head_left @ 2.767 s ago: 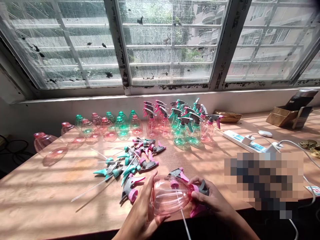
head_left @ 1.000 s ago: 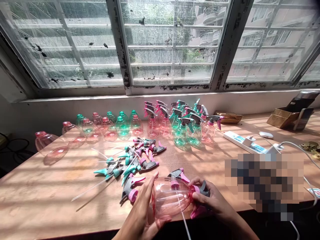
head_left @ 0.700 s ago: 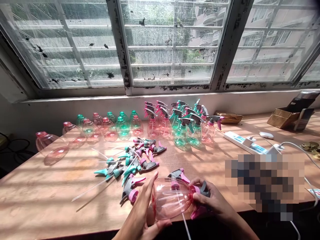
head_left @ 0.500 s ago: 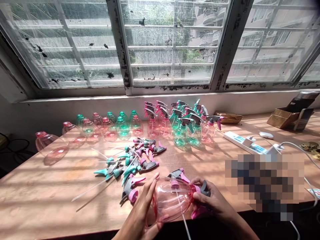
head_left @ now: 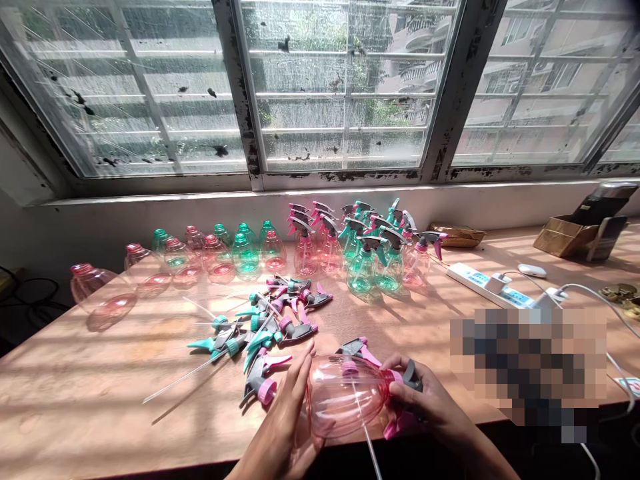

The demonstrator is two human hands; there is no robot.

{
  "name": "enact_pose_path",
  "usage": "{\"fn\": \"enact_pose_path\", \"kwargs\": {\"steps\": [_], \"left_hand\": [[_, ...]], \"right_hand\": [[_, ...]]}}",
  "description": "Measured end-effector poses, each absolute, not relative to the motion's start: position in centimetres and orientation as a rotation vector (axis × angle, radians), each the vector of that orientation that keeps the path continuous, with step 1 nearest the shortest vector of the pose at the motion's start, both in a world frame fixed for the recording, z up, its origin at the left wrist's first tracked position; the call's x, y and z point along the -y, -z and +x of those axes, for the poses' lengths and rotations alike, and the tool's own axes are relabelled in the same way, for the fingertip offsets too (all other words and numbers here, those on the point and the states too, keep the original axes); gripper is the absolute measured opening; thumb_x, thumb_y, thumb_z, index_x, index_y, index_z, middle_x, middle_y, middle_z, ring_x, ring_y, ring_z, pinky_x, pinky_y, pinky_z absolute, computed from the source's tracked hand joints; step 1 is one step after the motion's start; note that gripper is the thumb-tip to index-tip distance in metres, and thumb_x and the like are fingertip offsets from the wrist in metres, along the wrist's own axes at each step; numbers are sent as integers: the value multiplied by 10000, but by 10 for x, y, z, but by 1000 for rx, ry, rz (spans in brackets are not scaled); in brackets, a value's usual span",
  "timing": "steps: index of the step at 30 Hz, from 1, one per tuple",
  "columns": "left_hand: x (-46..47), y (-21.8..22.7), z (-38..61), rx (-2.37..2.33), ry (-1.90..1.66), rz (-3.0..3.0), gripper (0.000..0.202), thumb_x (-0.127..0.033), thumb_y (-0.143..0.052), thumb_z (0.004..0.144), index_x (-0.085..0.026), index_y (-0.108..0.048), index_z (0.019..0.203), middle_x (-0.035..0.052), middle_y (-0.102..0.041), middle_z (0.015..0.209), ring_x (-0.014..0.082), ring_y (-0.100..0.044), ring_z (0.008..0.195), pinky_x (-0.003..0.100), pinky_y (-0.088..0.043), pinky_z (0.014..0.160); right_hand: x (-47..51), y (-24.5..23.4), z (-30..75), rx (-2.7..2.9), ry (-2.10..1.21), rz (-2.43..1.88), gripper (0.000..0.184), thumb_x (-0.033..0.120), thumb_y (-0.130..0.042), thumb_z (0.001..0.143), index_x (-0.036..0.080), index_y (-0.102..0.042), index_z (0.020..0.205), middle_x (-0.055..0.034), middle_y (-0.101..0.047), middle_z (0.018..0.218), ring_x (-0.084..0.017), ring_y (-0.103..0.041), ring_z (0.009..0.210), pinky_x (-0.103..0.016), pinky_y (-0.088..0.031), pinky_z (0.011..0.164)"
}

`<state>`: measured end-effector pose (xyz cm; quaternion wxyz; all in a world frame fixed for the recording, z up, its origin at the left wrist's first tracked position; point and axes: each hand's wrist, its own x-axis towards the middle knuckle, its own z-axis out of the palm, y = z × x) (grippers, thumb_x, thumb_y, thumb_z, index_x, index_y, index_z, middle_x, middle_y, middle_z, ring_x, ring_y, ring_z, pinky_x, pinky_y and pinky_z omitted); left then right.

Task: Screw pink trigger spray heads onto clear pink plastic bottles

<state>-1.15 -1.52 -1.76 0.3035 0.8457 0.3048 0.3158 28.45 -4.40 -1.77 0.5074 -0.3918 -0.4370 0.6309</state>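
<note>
A clear pink spray bottle (head_left: 340, 397) lies on its side at the near edge of the wooden table (head_left: 100, 393). My left hand (head_left: 280, 427) wraps round its base. My right hand (head_left: 430, 407) grips the grey and pink trigger head (head_left: 407, 387) at the bottle's neck. The dip tube shows through the bottle wall. Another grey and pink trigger head (head_left: 357, 348) lies just behind the bottle.
Loose trigger heads (head_left: 260, 327) with long tubes lie heaped left of centre. Capless pink and green bottles (head_left: 215, 257) stand at the back left, bottles with heads (head_left: 365, 250) at the back centre. A power strip (head_left: 487, 283), cables and a cardboard box (head_left: 567, 233) sit right.
My left-hand fingers have shifted slightly on the bottle's base and the bottle has turned a little. My right hand stays on the trigger head. Everything else is unmoved.
</note>
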Motion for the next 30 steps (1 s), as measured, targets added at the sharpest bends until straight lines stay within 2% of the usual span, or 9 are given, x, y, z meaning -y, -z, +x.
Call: {"fn": "enact_pose_path", "kwargs": {"steps": [2, 4, 6, 8, 12, 18, 25, 30], "left_hand": [[15, 20, -12, -816, -841, 2265, 844, -327, -539, 1017, -354, 18, 1650, 101, -88, 1747, 418, -107, 1586, 658, -322, 1194], [15, 20, -13, -830, -831, 2272, 936, -403, -624, 989, -352, 37, 1650, 123, -135, 1739, 429, -134, 1580, 672, -300, 1197], [15, 18, -13, -826, -826, 2257, 1044, -473, -707, 935, -354, 46, 1648, 136, -170, 1730, 435, -176, 1571, 664, -303, 1200], [15, 16, -12, -812, -830, 2228, 1057, -503, -713, 926, -358, 48, 1646, 136, -184, 1727, 427, -196, 1569, 650, -318, 1199], [14, 13, -11, -811, -838, 2222, 985, -464, -673, 956, -365, 22, 1646, 120, -181, 1728, 423, -195, 1571, 662, -285, 1208], [14, 13, -11, -778, -902, 2348, 820, -283, -534, 1016, -327, -24, 1657, 146, -117, 1732, 423, -183, 1574, 673, -279, 1207], [15, 15, -13, -823, -864, 2261, 979, -471, -666, 958, -336, 10, 1653, 161, -181, 1720, 446, -202, 1563, 696, -274, 1199], [13, 16, -12, -829, -864, 2249, 939, -485, -649, 966, -346, -23, 1652, 139, -173, 1724, 431, -188, 1571, 655, -307, 1204]], "right_hand": [[44, 19, 284, 1052, -1516, -946, 393, 439, -873, 811, 177, -634, 978, 3, -739, 668, -149, -686, 558, -249, -569, 558], [45, 20, 284, 1040, -1545, -925, 390, 438, -868, 818, 182, -626, 985, 5, -739, 662, -155, -693, 555, -272, -588, 573], [45, 21, 283, 1027, -1579, -898, 401, 447, -862, 822, 188, -613, 1001, 4, -740, 655, -168, -699, 551, -309, -608, 581], [45, 22, 283, 1024, -1584, -892, 407, 449, -862, 820, 189, -610, 1005, 0, -741, 656, -175, -701, 551, -321, -611, 579], [45, 21, 284, 1056, -1530, -930, 385, 431, -867, 822, 175, -632, 990, 0, -741, 663, -157, -690, 557, -264, -566, 557], [44, 19, 285, 1044, -1487, -942, 380, 422, -885, 806, 162, -656, 963, 9, -733, 676, -118, -665, 570, -206, -511, 554], [46, 27, 284, 1036, -1576, -924, 409, 431, -876, 809, 184, -623, 1015, -6, -752, 685, -170, -703, 595, -307, -605, 593], [45, 24, 284, 1052, -1537, -934, 393, 431, -876, 808, 175, -639, 990, 4, -729, 679, -152, -691, 585, -262, -580, 569]]}}
